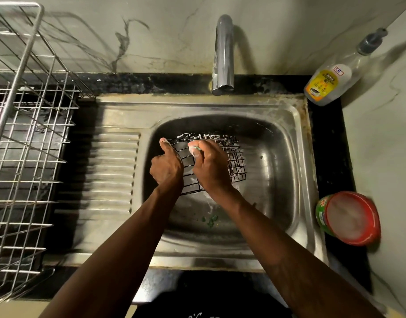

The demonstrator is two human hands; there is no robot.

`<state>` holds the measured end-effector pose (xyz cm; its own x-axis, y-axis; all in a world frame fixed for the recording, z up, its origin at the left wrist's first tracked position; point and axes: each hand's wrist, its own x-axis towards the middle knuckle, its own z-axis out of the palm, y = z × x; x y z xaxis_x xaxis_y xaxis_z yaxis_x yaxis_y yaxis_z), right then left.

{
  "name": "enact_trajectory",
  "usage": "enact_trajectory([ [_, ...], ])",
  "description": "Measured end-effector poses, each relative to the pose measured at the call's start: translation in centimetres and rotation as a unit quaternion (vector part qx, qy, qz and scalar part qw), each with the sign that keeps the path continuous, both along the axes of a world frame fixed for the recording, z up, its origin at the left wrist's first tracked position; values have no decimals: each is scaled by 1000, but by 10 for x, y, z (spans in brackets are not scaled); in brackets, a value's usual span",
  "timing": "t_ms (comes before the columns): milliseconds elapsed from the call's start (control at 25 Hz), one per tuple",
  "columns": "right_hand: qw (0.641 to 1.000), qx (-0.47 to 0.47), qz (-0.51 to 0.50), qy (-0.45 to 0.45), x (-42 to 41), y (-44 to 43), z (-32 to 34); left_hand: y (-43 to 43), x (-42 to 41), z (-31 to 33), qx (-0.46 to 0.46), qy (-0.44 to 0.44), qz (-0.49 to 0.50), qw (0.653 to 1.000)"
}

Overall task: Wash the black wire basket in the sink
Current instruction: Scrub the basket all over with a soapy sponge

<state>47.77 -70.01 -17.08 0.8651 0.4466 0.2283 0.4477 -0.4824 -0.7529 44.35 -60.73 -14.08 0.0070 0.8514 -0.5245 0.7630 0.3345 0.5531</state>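
The black wire basket [235, 160] is held tilted over the steel sink [286, 138], with white foam along its far edge. My left hand [166, 167] grips its left side, thumb raised along the rim. My right hand [211, 166] holds a soapy green scrubber [195, 149] pressed against the basket's wires near the top. The basket's near part is hidden behind both hands.
The tap [223, 53] stands behind the basin, with no water running. A metal dish rack [25, 134] fills the left counter beside the ribbed drainboard [112, 171]. A dish-gel bottle [330, 81] and a red-rimmed soap tub [351, 218] sit at the right. Green bits [211, 220] lie in the basin.
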Motion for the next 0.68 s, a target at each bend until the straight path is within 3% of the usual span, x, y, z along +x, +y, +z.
enact_trajectory([
  [120,999,-34,-13,5,18,-27,-25,-2,-3,0,-9,-7,1,1000],
  [280,964,-167,-138,152,61,-68,-51,-1,-3,-1,0,-6,1,1000],
  [360,955,-166,-165,183,66,-66,-46,-2,-1,-1,8,-6,-6,1000],
  [440,975,-94,-125,161,47,-48,-24,-3,2,0,10,-4,-20,1000],
  [520,995,-30,-53,83,12,-23,0,-1,2,1,15,6,-25,1000],
  [600,1000,-11,-3,9,-11,-7,11,1,0,-1,12,14,-16,1000],
  [680,1000,-26,3,1,-5,-12,2,0,-2,-3,6,12,-7,1000],
])
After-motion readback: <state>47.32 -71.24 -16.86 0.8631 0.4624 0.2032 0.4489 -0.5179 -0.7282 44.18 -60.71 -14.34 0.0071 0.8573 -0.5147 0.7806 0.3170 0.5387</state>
